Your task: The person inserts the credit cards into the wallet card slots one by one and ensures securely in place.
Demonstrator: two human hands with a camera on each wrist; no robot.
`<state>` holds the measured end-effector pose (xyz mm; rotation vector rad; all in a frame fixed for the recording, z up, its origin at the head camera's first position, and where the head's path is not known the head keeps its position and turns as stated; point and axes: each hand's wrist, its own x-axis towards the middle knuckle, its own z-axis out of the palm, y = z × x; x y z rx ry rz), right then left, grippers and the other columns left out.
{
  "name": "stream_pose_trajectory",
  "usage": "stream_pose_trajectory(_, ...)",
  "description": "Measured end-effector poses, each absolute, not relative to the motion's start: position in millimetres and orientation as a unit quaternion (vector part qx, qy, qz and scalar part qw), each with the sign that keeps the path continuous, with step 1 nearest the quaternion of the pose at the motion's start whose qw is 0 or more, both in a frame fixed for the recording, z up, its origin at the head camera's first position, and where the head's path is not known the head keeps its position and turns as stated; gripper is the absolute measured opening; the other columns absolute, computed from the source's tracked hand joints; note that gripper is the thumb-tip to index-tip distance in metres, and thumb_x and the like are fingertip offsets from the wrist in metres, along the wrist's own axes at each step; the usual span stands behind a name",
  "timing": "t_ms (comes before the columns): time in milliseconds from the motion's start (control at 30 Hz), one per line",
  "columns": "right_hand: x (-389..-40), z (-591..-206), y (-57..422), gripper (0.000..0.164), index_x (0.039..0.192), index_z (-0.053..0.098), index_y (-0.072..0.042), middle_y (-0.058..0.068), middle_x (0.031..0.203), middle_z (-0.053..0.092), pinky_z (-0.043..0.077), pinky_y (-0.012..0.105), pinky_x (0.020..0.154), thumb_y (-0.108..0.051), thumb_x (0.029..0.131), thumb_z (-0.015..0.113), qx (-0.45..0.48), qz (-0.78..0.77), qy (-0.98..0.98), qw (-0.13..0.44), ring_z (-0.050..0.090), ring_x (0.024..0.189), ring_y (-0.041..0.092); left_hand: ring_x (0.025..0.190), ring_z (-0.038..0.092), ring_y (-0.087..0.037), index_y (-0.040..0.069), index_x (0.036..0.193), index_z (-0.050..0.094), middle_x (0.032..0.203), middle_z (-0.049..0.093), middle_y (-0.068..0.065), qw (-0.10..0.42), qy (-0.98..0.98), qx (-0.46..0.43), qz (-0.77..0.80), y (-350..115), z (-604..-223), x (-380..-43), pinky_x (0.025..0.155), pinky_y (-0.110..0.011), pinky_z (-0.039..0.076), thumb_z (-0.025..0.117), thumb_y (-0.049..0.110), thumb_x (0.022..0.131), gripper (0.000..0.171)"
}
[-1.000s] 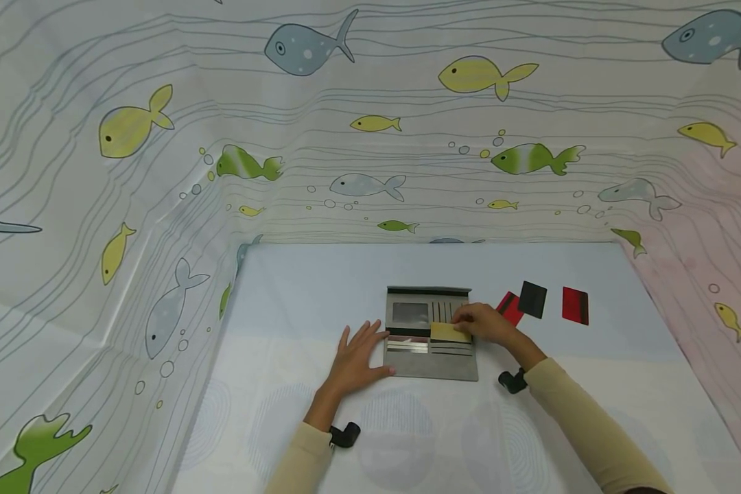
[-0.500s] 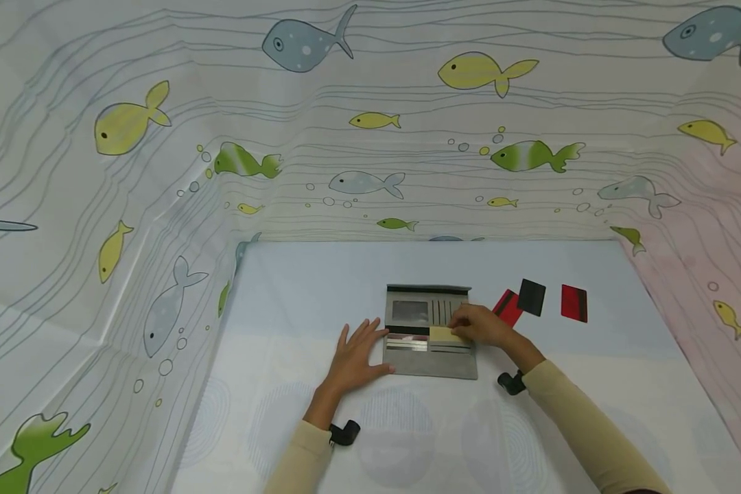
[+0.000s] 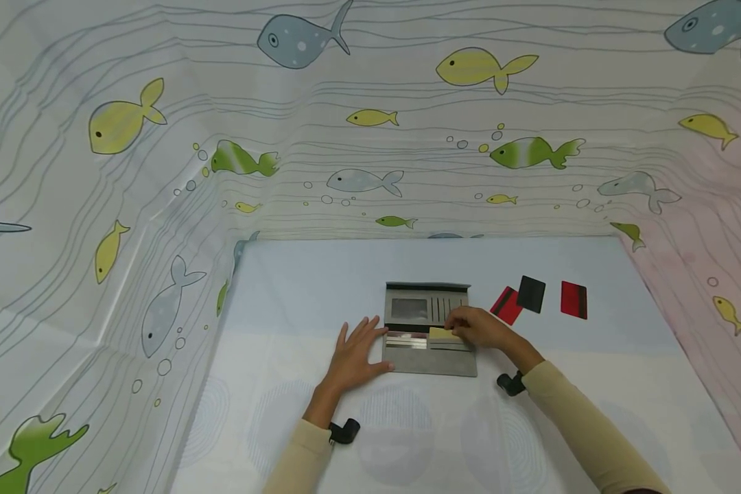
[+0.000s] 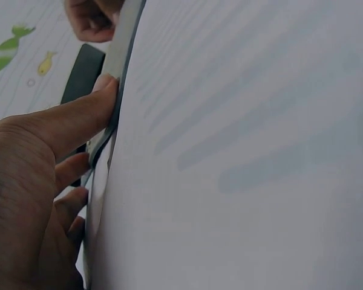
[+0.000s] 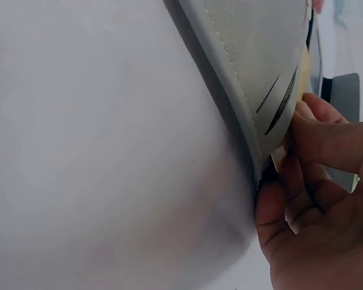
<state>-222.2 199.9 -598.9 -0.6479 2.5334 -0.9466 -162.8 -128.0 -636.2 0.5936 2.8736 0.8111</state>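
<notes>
An unfolded grey wallet (image 3: 429,361) lies on the table, its card slots and a clear window facing up. My right hand (image 3: 481,328) pinches a yellow card (image 3: 440,333) that sits partly in a slot on the near half; its right part is hidden by the fingers. Seen from the right wrist, that hand (image 5: 327,187) is at the wallet's edge, with a strip of yellow showing beyond the slots. My left hand (image 3: 353,360) spreads its fingers at the left edge of the wallet. In the left wrist view, its thumb (image 4: 88,115) presses on the wallet's border.
Right of the wallet lie a red card (image 3: 506,305) with a dark stripe, a black card (image 3: 531,294) overlapping it, and another red card (image 3: 573,300) farther right. A fish-patterned cloth (image 3: 432,147) rises behind and beside the white table (image 3: 296,288).
The yellow card has slid nearer to me, deeper into its slot, so less of it shows. My right hand has shifted slightly left with it. My left hand stays in place.
</notes>
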Motion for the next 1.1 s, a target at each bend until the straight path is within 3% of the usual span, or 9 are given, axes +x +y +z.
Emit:
stream_pose_trajectory(500, -224.6, -598.4, 197.0, 0.017, 0.097, 0.071, -0.014, -0.002, 0.098, 0.068, 0.052, 0.031, 0.078, 0.000, 0.094, 0.062, -0.268, -0.321, 0.888, 0.190, 0.058, 0.090, 0.011, 0.154, 0.023, -0.022, 0.025, 0.149, 0.047, 0.164, 0.031, 0.001, 0.059, 0.943, 0.191, 0.266, -126.9, -634.2, -162.5, 0.125, -0.056, 0.001, 0.075, 0.056, 0.082, 0.079)
stream_pose_trajectory(867, -224.0, -601.0, 198.7, 0.022, 0.095, 0.071, -0.011, 0.003, 0.099, 0.067, 0.050, 0.025, 0.071, 0.005, 0.093, 0.056, -0.264, -0.353, 0.874, 0.206, 0.055, 0.084, 0.012, 0.154, 0.022, -0.022, 0.024, 0.149, 0.047, 0.164, 0.031, 0.000, 0.062, 0.943, 0.190, 0.265, -126.8, -631.0, -162.9, 0.125, -0.056, 0.001, 0.076, 0.055, 0.082, 0.079)
stream_pose_trajectory(1100, -226.2, -602.3, 200.8, 0.018, 0.093, 0.071, -0.010, 0.004, 0.098, 0.067, 0.047, 0.025, 0.068, 0.004, 0.091, 0.060, -0.241, -0.372, 0.866, 0.229, 0.052, 0.081, 0.015, 0.155, 0.022, -0.021, 0.025, 0.149, 0.047, 0.164, 0.031, 0.001, 0.062, 0.943, 0.191, 0.265, -127.1, -631.5, -162.9, 0.126, -0.055, 0.000, 0.075, 0.055, 0.082, 0.079)
